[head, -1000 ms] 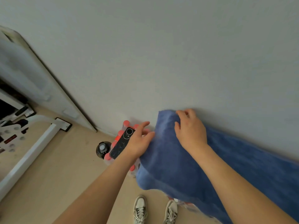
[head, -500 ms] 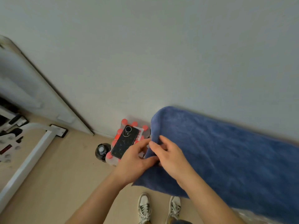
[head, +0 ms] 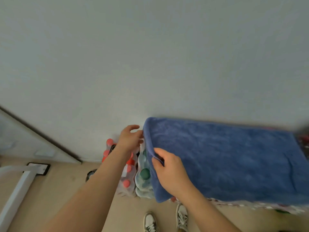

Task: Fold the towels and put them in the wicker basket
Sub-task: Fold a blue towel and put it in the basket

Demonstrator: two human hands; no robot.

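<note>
The blue towel (head: 225, 158) lies spread out flat and raised off the floor (head: 58, 190), its far edge along the white wall (head: 150, 56). What carries it is mostly hidden under the cloth. My hands are apart, both at the towel's left end. My right hand (head: 168, 169) pinches the left hem near the front, with the thumb on top and the fingers curled under the edge, so the cloth lifts into a small ridge there. My left hand (head: 129, 139) is up at the far left corner, fingers loosely curled, fingertips at the hem. I cannot tell whether it grips the cloth or only touches it.

Just left of the towel, under my left forearm, stand wrapped packs of bottles: red-capped bottles (head: 127, 173) and, right against the towel's edge, green-capped bottles (head: 144, 173). A dark phone (head: 112, 148) shows partly behind my left wrist. My white shoes (head: 150, 221) are on the floor below, and a white frame (head: 16, 195) runs along the floor well off to the left.
</note>
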